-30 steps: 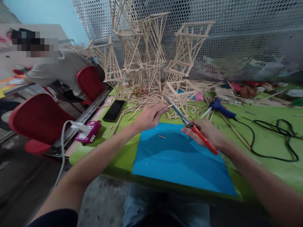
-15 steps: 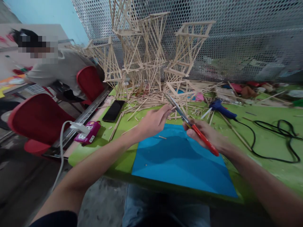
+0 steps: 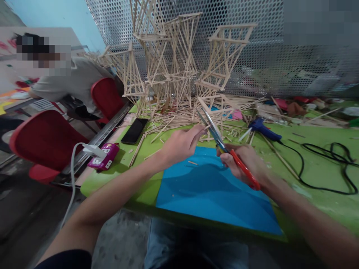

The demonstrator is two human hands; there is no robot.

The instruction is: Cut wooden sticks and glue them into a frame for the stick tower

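My right hand (image 3: 246,164) grips red-handled scissors (image 3: 224,145) whose blades are spread and point up and left. My left hand (image 3: 182,144) pinches a short thin wooden stick (image 3: 206,127) and holds its end between the blades. Both hands hover over a blue sheet (image 3: 213,190) lying on the green table (image 3: 316,175). A small stick offcut (image 3: 192,163) lies on the sheet below my left hand.
Tall lattice towers of wooden sticks (image 3: 174,63) stand behind a heap of loose sticks. A blue glue gun (image 3: 262,127) with black cable lies right. A black phone (image 3: 134,130) and pink power strip (image 3: 104,157) sit left. A person sits beyond red chairs (image 3: 42,142).
The scissor blades, nearly together a second ago, have spread apart. My left hand dipped slightly and brought the stick between the blades; my right hand shifted a little lower.
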